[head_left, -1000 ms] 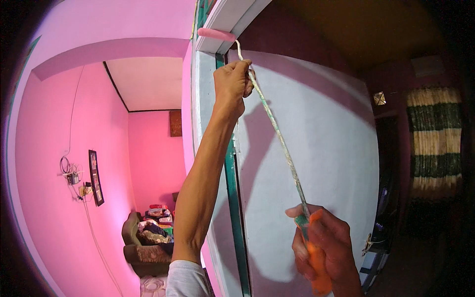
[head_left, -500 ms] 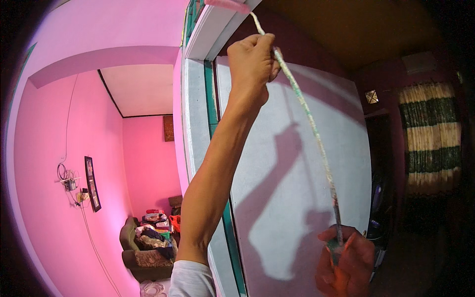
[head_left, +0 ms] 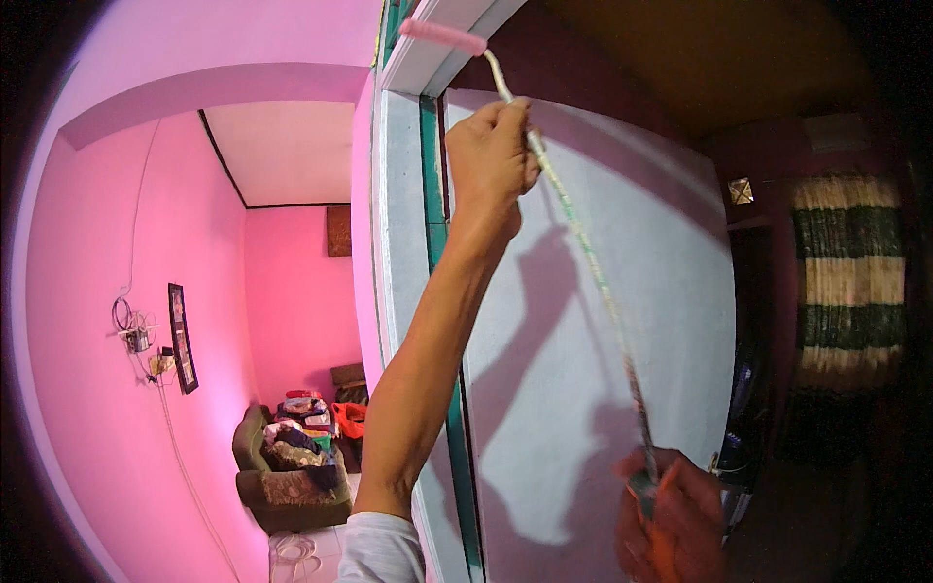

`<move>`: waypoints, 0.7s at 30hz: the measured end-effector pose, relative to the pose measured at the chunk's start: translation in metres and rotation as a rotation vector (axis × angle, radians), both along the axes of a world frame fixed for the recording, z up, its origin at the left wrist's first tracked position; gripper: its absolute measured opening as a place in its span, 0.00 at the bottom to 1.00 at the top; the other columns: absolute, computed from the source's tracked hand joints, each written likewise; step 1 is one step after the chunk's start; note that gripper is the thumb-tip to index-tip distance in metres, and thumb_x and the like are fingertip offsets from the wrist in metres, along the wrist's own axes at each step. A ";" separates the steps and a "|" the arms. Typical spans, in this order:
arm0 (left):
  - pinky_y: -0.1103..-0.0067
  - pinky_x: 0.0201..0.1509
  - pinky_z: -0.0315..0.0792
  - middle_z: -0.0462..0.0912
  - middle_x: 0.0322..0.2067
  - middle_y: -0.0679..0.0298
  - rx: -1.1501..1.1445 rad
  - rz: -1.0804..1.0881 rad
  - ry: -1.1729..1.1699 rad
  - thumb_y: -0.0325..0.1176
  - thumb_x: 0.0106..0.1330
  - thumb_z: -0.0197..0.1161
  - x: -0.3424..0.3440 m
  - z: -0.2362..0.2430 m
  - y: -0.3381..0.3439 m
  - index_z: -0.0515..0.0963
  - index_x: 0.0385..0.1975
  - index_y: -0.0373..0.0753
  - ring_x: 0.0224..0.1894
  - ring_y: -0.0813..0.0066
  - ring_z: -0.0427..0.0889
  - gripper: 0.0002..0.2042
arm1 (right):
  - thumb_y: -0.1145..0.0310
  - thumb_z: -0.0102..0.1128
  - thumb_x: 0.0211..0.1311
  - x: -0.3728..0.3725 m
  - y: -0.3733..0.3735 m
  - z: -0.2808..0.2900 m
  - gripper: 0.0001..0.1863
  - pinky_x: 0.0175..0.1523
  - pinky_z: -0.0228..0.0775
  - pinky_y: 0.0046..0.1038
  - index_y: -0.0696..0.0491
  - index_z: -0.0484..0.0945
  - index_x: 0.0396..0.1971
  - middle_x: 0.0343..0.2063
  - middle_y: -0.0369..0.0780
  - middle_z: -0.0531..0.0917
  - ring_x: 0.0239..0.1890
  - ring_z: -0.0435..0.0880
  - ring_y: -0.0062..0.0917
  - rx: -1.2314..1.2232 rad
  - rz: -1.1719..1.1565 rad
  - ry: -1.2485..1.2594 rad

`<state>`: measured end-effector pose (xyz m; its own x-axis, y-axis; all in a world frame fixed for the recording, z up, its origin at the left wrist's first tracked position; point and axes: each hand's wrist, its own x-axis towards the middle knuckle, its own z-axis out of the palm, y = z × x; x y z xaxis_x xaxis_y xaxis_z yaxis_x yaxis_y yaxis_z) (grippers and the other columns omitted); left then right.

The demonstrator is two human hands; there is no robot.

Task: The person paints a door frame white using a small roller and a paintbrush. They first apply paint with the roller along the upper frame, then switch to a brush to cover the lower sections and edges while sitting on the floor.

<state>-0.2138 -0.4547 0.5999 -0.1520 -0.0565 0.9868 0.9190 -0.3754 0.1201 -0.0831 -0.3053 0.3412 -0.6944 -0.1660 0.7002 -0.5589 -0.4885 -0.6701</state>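
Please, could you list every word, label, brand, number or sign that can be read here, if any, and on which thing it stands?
No text can be read.
Pink roller head: no lettering visible.
Orange handle in the right hand: too blurred to tell.
Framed picture and wall devices: too small.

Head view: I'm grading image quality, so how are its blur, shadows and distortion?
Head view: right hand blurred, left hand on the roller sharper; same head view: shadows across the pale door, whose right edge bows, and gloom around the curtain.
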 end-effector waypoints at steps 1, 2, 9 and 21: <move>0.86 0.12 0.49 0.71 0.16 0.67 -0.001 -0.014 -0.005 0.32 0.66 0.59 -0.009 0.002 -0.002 0.76 0.30 0.30 0.10 0.87 0.59 0.10 | 0.61 0.46 0.72 0.000 -0.001 0.004 0.21 0.10 0.57 0.21 0.65 0.69 0.52 0.13 0.41 0.71 0.05 0.63 0.18 0.001 -0.009 -0.022; 0.86 0.11 0.49 0.72 0.16 0.67 0.006 -0.018 -0.020 0.32 0.66 0.59 -0.013 0.002 -0.001 0.77 0.32 0.29 0.10 0.87 0.59 0.10 | 0.63 0.45 0.72 0.001 -0.001 0.008 0.20 0.10 0.58 0.21 0.65 0.69 0.52 0.13 0.41 0.71 0.05 0.63 0.19 0.001 -0.023 -0.042; 0.87 0.13 0.52 0.73 0.19 0.66 0.078 0.114 -0.094 0.31 0.67 0.57 -0.055 0.002 -0.064 0.78 0.40 0.28 0.11 0.88 0.60 0.11 | 0.56 0.48 0.72 -0.054 -0.027 0.025 0.24 0.13 0.56 0.21 0.61 0.69 0.55 0.13 0.37 0.70 0.08 0.64 0.17 0.198 0.076 -0.087; 0.85 0.14 0.52 0.69 0.16 0.70 -0.020 0.312 -0.109 0.34 0.69 0.56 -0.087 0.011 -0.109 0.77 0.42 0.26 0.13 0.87 0.60 0.14 | 0.56 0.45 0.72 -0.116 -0.065 0.029 0.23 0.13 0.60 0.20 0.61 0.71 0.51 0.12 0.36 0.69 0.06 0.65 0.16 0.261 0.052 0.128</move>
